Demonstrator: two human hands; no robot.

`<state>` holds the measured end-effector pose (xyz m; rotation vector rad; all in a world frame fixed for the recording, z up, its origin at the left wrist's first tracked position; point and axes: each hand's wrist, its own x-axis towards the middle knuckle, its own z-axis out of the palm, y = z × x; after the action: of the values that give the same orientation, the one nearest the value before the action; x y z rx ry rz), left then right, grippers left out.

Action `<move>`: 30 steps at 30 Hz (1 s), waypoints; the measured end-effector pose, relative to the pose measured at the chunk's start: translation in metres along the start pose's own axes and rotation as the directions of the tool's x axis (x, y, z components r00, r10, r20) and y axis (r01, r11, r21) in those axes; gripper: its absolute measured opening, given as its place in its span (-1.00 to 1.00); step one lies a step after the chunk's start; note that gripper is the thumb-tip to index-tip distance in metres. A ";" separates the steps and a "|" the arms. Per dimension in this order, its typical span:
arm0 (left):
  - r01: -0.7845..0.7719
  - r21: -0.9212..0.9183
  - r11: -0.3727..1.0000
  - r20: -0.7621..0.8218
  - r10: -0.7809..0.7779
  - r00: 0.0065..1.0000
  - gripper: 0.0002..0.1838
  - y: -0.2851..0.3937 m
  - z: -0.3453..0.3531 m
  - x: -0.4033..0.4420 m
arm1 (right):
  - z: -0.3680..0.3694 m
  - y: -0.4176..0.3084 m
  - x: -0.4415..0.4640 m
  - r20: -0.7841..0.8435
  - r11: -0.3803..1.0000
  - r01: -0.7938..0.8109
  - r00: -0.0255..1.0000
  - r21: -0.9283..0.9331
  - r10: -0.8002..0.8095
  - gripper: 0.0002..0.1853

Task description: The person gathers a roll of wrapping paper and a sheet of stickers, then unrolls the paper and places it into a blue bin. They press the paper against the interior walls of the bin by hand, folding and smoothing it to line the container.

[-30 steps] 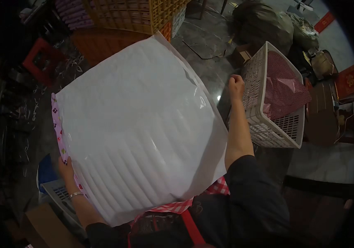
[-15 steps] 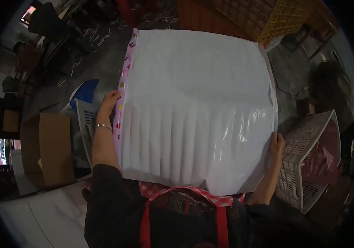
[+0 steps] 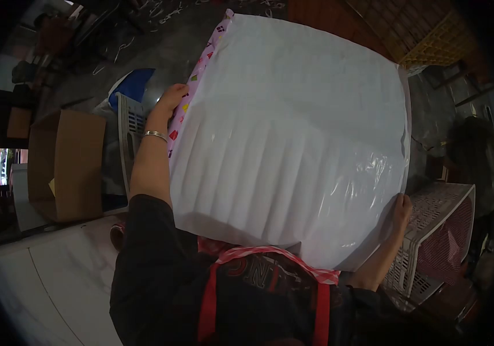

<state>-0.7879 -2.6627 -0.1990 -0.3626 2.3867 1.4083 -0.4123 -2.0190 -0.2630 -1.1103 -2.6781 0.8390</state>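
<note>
A large white plastic sheet [image 3: 293,132] spreads out in front of my body, wrinkled in its lower half and shiny at the lower right. Along its left side runs a pink edge with a colourful print [image 3: 206,60]. My left hand [image 3: 173,97], with a bracelet on the wrist, is closed on that printed edge, its fingertips partly hidden. On the sheet's lower right edge my right hand [image 3: 402,210] is closed, gripping the border. A red checked apron [image 3: 270,251] shows just below the sheet.
An open cardboard box [image 3: 80,167] and a grey basket [image 3: 126,127] with a blue item [image 3: 137,83] are at the left. At the right lies a light plastic basket [image 3: 431,230] holding striped red cloth [image 3: 446,245]. Yellow crates [image 3: 443,43] stand at the upper right.
My right hand, empty beside the sheet a second ago, now holds its right edge. The view has swung left, and the sheet now sits further right and higher in it.
</note>
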 end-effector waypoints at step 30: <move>-0.673 0.654 0.344 0.268 0.727 0.632 -0.41 0.027 0.176 -0.098 | -0.003 -0.108 0.033 -0.335 0.931 0.196 0.894 -0.309 -0.299 -0.72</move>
<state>-0.6803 -2.4909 -0.2152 0.9845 3.0504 0.5043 -0.5020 -2.0571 -0.2053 -0.8367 -2.5675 0.1938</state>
